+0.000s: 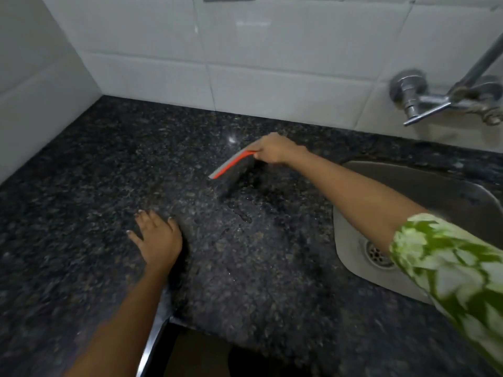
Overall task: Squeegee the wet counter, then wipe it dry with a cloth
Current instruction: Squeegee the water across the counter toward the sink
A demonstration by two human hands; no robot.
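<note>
Head view: right hand [273,151] grips the squeegee [231,164] at frame centre, blade on the wet table [81,186]; left hand [158,238] flat at lower left, holding nothing; advisable: firm, even pull toward the sink [408,191] at right.

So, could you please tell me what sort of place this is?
Most likely a home kitchen: a speckled granite counter, a steel sink set into it, and a wall tap on white tiles.

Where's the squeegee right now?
Head view, centre: the squeegee is held by the right hand on the counter, near the back wall, left of the sink.
</note>
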